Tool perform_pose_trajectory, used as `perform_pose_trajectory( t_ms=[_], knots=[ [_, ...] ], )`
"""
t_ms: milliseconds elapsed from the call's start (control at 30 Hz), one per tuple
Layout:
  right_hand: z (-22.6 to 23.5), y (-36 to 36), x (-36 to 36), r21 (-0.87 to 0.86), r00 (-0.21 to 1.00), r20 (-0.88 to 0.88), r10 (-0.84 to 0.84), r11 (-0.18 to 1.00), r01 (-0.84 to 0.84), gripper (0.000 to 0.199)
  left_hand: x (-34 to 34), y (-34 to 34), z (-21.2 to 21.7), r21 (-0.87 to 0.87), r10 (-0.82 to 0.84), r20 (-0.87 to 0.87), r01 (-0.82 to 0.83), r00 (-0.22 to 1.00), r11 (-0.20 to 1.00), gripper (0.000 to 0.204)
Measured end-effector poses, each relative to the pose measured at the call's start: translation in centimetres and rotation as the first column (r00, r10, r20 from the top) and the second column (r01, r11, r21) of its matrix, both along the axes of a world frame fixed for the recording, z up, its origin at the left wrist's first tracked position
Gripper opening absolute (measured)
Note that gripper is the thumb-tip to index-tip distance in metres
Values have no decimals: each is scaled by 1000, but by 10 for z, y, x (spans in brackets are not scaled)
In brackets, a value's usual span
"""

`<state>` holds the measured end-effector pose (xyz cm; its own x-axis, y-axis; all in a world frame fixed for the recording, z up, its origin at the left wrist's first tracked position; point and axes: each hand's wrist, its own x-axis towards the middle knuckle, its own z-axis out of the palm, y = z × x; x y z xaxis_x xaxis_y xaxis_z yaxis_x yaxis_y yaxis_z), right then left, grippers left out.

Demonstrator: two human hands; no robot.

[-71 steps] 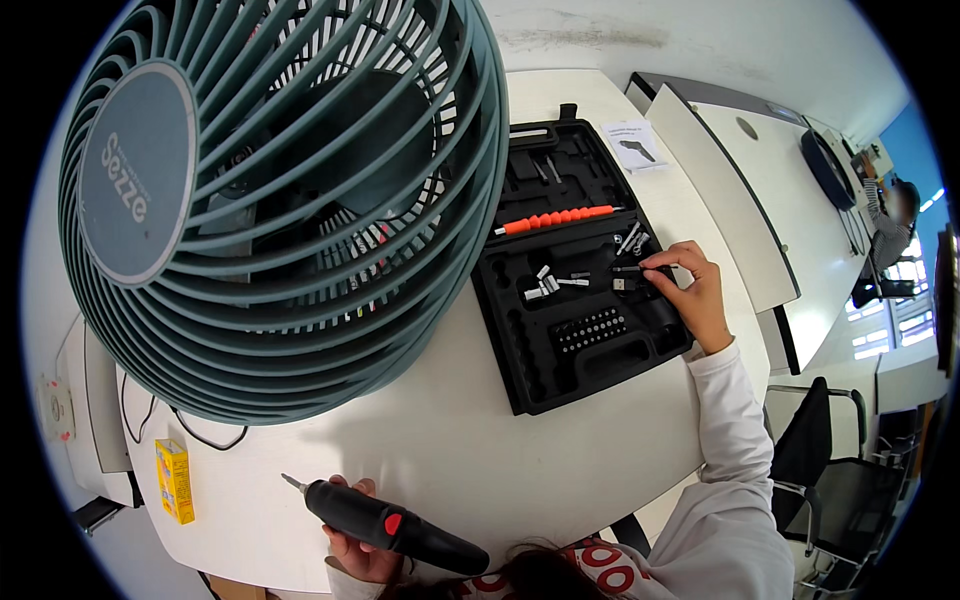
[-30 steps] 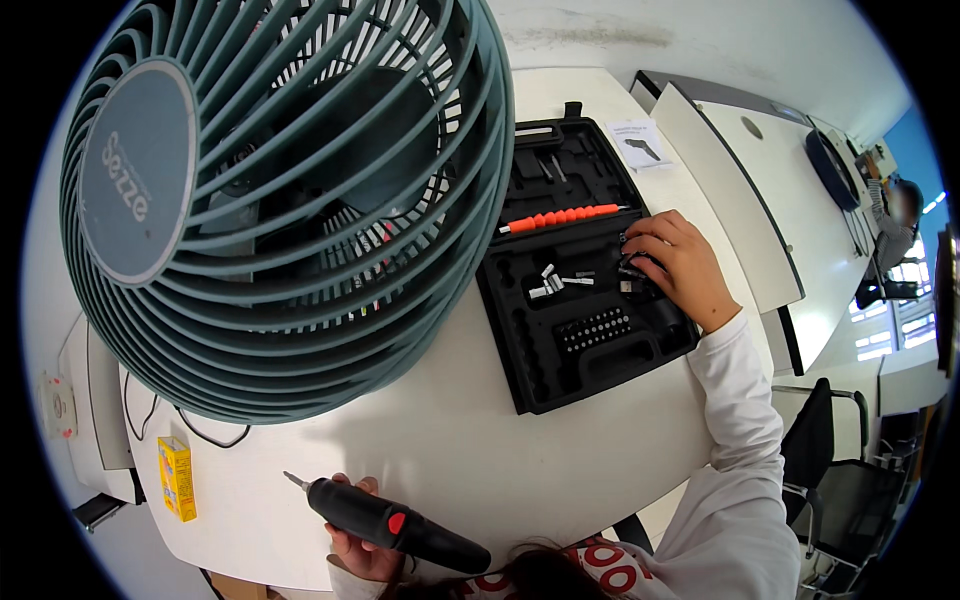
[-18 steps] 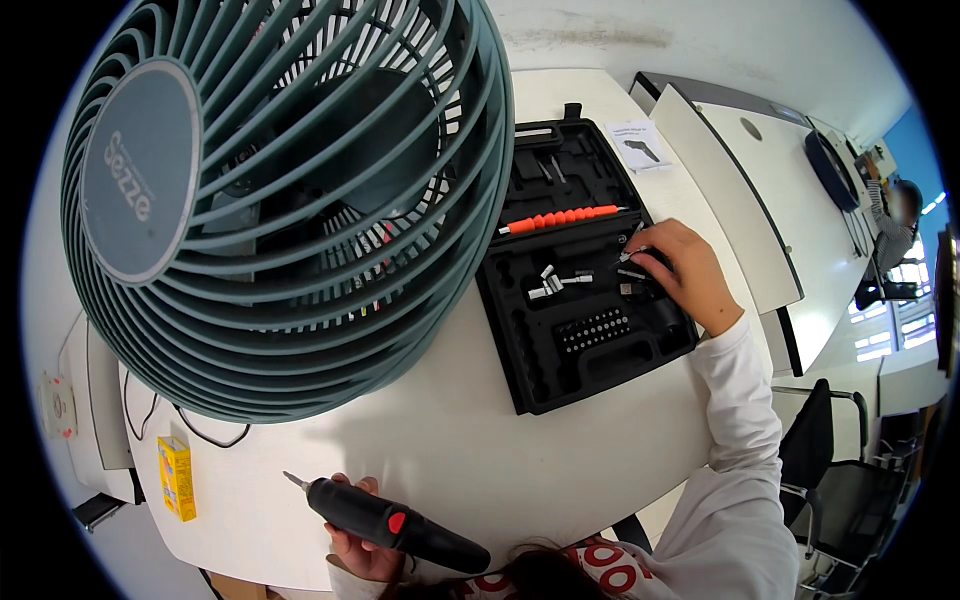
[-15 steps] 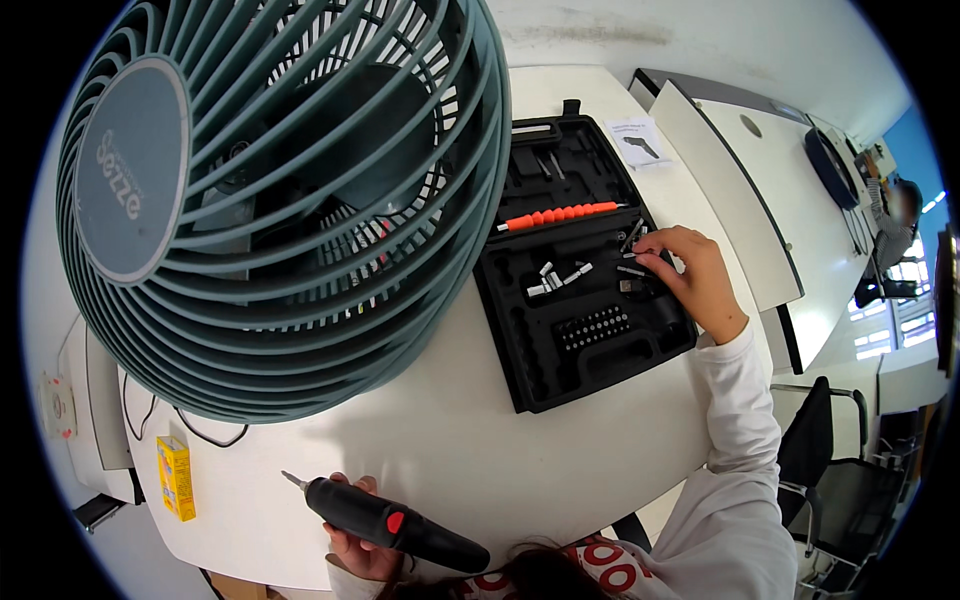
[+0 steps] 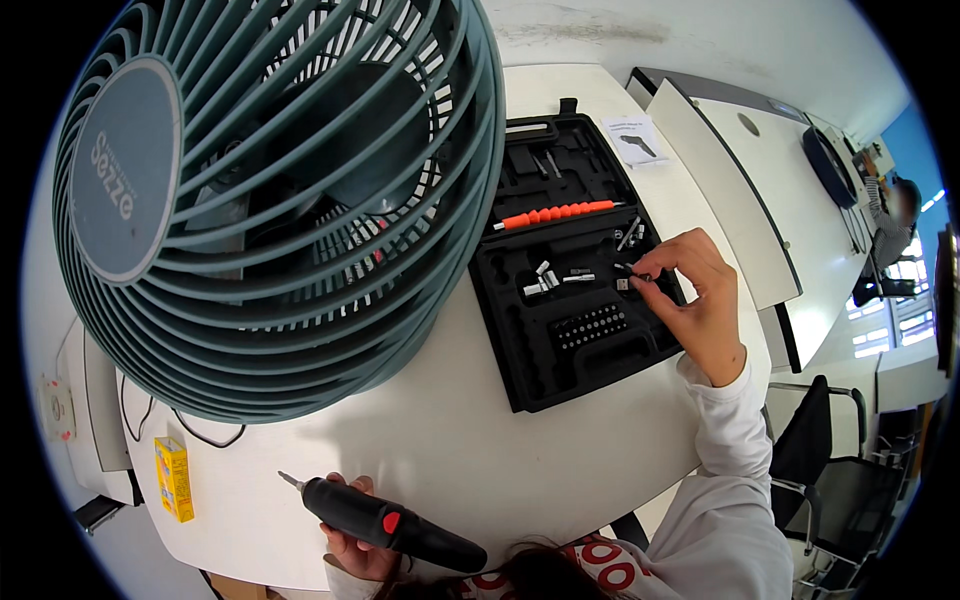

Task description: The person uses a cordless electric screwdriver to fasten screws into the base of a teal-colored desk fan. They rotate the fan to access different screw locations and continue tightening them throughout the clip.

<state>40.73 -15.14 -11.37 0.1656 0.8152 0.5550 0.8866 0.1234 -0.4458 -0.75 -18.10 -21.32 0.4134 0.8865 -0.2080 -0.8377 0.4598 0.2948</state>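
Observation:
My left hand [image 5: 352, 535] grips a black electric screwdriver [image 5: 392, 523] with a red button, its bit pointing left over the white table [image 5: 480, 450]. My right hand [image 5: 695, 300] reaches into an open black tool case [image 5: 575, 275] and pinches a small metal bit [image 5: 628, 270] at the case's right side. The case holds an orange bit strip [image 5: 555, 214], loose silver sockets [image 5: 545, 282] and a row of small bits [image 5: 590, 326]. A big teal fan [image 5: 260, 190] stands on the table left of the case, its grille facing me.
A yellow box [image 5: 174, 478] lies near the table's left edge beside a black cable [image 5: 205, 435]. A paper leaflet [image 5: 630, 138] lies behind the case. More white tables [image 5: 760, 190] stand to the right, with a black chair [image 5: 830, 480] and another person [image 5: 890, 215] far off.
My right hand dipped lower into the case, then came back up a little with a bit pinched in its fingertips. My left hand and the screwdriver stayed put.

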Motion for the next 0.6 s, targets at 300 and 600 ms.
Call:
perform_pose_trajectory(
  t_ms=[300,600],
  knots=[
    [-14,4,17,-38,978,-153,-140,990,135,14,1,-1,2,2,13,-3,-13,1000,1000,58],
    [-55,-9,52,-245,863,-415,-289,949,200,10,1,-1,1,-19,11,53,-10,999,1000,56]
  ],
)
